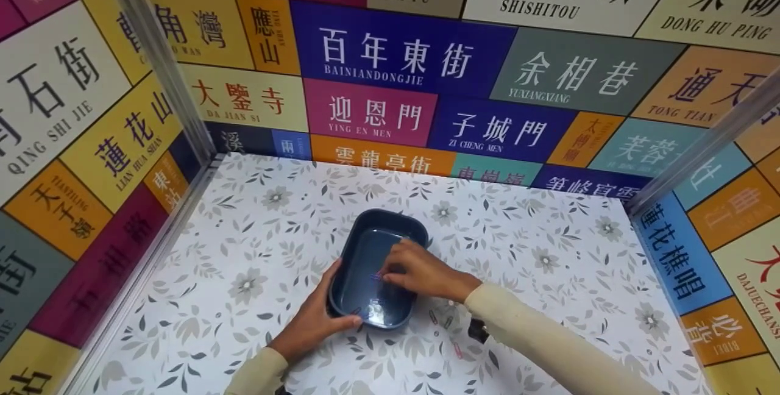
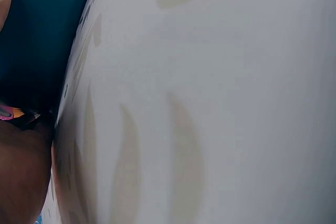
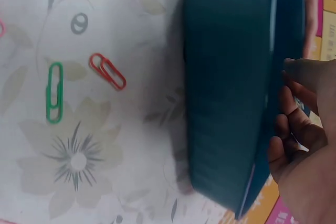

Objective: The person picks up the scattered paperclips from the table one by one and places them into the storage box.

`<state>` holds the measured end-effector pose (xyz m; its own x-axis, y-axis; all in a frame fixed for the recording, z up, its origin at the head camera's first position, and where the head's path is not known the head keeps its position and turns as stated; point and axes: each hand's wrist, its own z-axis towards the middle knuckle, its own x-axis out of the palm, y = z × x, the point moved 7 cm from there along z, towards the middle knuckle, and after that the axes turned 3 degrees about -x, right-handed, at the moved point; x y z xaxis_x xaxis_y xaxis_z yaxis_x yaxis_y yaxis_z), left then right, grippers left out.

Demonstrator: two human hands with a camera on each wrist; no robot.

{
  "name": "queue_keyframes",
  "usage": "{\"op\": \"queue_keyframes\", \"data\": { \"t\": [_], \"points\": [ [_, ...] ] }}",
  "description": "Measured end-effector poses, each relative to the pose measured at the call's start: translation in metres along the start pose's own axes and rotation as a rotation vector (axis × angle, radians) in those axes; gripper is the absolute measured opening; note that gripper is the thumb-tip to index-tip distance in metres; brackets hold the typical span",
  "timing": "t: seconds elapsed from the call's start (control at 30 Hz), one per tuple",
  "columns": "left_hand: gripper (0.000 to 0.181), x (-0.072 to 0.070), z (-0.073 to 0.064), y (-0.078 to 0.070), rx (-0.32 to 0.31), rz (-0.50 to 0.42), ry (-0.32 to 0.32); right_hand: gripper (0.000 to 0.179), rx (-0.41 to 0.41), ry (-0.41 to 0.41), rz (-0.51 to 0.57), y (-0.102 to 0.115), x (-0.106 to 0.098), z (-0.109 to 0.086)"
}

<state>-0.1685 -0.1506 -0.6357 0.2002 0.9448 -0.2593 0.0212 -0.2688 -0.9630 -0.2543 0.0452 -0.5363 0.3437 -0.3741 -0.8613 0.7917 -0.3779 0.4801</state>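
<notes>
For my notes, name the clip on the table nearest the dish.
The red clip, between the dish and the green clip; the others lie farther out.

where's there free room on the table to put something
Bare table runs left of the blue dish toward the left wall, behind the dish to the back wall, and right of the right sleeve toward the right wall. It is crowded just right of the dish: paperclips lie between it and the sleeve.

The tray [image 1: 364,258] is dark blue, one clip [image 3: 54,94] green, another clip [image 3: 107,71] red; the tabletop [image 1: 292,255] is grey-floral on white.
</notes>
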Motion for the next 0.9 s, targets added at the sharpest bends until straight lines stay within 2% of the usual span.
{"op": "queue_keyframes", "data": {
  "t": [0.13,0.4,0.53,0.73,0.9],
  "points": [
    [0.124,0.0,0.0,-0.001,-0.002,0.004,-0.005,0.009,0.033,-0.046,0.04,-0.006,-0.011,-0.006],
    [0.125,0.001,0.0,-0.002,-0.01,0.007,-0.013,0.006,0.031,-0.144,0.08,-0.013,-0.027,-0.022],
    [0.126,0.001,0.0,-0.002,-0.002,0.013,-0.015,0.006,0.076,-0.186,0.111,-0.02,-0.031,-0.032],
    [0.125,0.0,-0.001,-0.002,0.018,0.025,-0.022,0.006,0.1,-0.27,0.148,-0.029,-0.037,-0.048],
    [0.126,0.001,0.001,-0.001,0.001,0.029,-0.013,0.006,0.128,-0.333,0.158,-0.038,-0.039,-0.064]
  ]
}}
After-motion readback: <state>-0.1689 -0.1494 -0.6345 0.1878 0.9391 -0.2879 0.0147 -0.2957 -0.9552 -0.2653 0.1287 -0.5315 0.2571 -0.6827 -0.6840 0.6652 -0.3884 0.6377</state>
